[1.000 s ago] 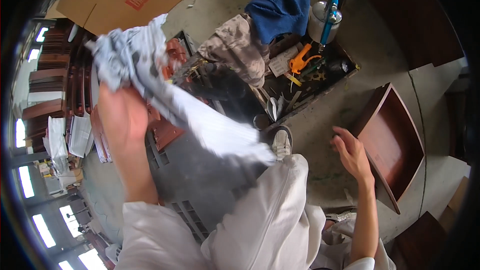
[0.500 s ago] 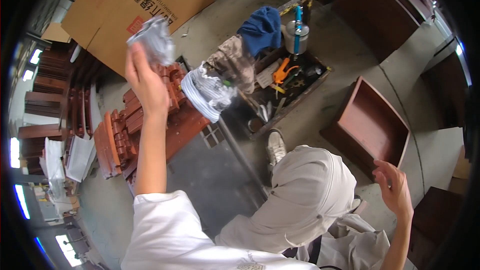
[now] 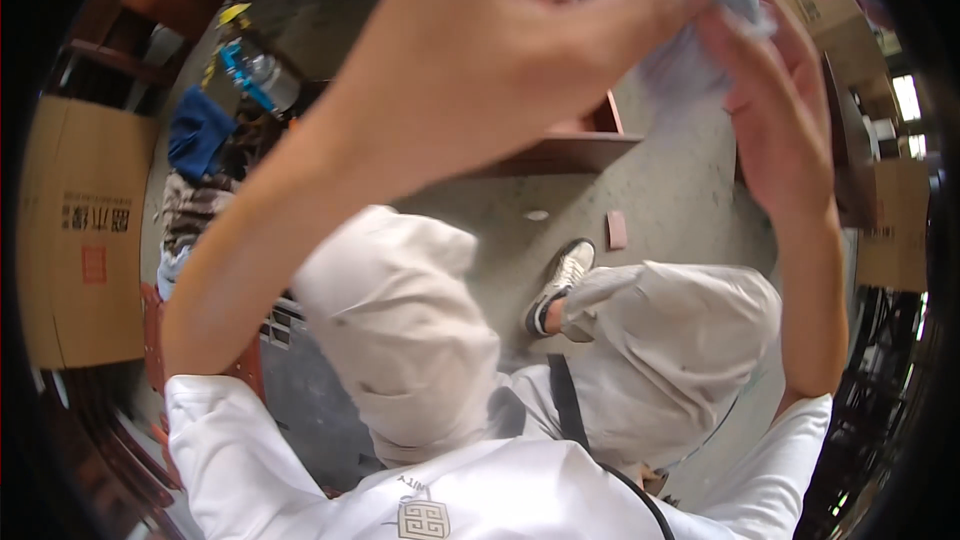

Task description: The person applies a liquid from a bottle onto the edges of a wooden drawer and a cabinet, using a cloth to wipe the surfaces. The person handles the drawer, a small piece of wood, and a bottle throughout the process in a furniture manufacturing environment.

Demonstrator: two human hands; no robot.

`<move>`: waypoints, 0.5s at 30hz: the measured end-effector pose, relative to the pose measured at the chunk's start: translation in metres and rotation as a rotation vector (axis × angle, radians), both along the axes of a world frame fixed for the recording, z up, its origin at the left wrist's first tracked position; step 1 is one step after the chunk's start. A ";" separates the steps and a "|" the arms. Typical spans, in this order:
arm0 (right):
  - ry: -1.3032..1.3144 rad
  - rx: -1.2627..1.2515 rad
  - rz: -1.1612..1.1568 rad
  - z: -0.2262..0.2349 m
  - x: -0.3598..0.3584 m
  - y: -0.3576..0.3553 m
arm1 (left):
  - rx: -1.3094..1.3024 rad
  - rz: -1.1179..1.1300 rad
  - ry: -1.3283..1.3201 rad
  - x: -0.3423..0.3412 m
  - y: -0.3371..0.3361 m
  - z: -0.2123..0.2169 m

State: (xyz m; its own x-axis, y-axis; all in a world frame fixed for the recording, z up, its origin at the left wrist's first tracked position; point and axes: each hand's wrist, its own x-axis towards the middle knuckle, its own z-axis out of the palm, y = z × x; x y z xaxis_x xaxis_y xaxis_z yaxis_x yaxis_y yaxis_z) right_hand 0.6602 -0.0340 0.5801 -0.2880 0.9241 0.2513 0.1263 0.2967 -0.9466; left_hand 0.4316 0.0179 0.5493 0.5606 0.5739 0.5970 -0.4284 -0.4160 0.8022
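Both hands are raised close in front of the camera. My left hand (image 3: 480, 50) fills the upper middle, its fingers pinching a pale grey-white cloth (image 3: 690, 50) at the top. My right hand (image 3: 780, 110) meets it from the right and also grips the cloth. Most of the cloth runs out of view above the frame's top edge. Below the arms I see my knees in light trousers (image 3: 400, 340) and one white shoe (image 3: 560, 285) on the concrete floor.
A dark red wooden tray or drawer (image 3: 575, 145) lies on the floor behind the hands. At the left lie a flat cardboard box (image 3: 85, 240), a blue cloth (image 3: 200, 130) and a tray of tools (image 3: 250, 70). More cardboard boxes (image 3: 890, 220) stand at the right.
The view has swung round. My left hand brought the cloth from far left up to the camera, and my right hand rose from the lower right to grip it too.
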 end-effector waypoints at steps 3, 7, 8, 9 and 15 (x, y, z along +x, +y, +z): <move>0.029 -0.013 -0.124 -0.019 0.082 0.012 | 0.046 -0.181 0.036 0.021 0.018 0.010; -0.143 -0.051 -0.267 -0.069 0.144 0.013 | -0.025 0.047 0.701 0.061 0.028 -0.068; -0.052 -0.168 -0.378 -0.096 0.155 0.009 | 0.014 0.006 0.899 0.055 0.035 -0.107; 0.051 -0.276 -0.499 -0.121 0.169 0.003 | 0.133 -0.034 0.997 0.046 0.036 -0.155; 0.253 -0.848 -0.600 -0.261 0.192 -0.052 | 0.061 -0.156 1.435 0.007 -0.004 -0.366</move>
State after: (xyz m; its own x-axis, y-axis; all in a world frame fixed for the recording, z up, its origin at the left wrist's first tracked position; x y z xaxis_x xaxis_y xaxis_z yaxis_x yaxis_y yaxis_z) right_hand 0.8526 -0.0864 0.3187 0.2426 0.7986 -0.5508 -0.1956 -0.5159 -0.8340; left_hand 0.4386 0.0144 0.1832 0.7399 0.4470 -0.5028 0.6728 -0.4897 0.5546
